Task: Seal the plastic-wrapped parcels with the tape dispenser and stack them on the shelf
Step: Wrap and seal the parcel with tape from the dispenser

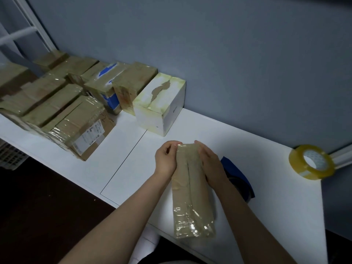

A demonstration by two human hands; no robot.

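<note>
One parcel, end seemingly pressed between left hand, right hand.

parcel between hands — boxes far left | tape roll right

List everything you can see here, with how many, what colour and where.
held parcel: one, brown under clear wrap, between both hands, near table edge
taped parcels: several, mostly brown, stacked at left by the wall
white box: one, white with yellowed tape, right of the stack
tape roll: one, clear yellowish, far right on table
tape dispenser: one, blue, partly hidden behind right forearm
table: one, white, under everything
left hand: pinches the held parcel's top left edge
right hand: pressed flat against its right side
</note>
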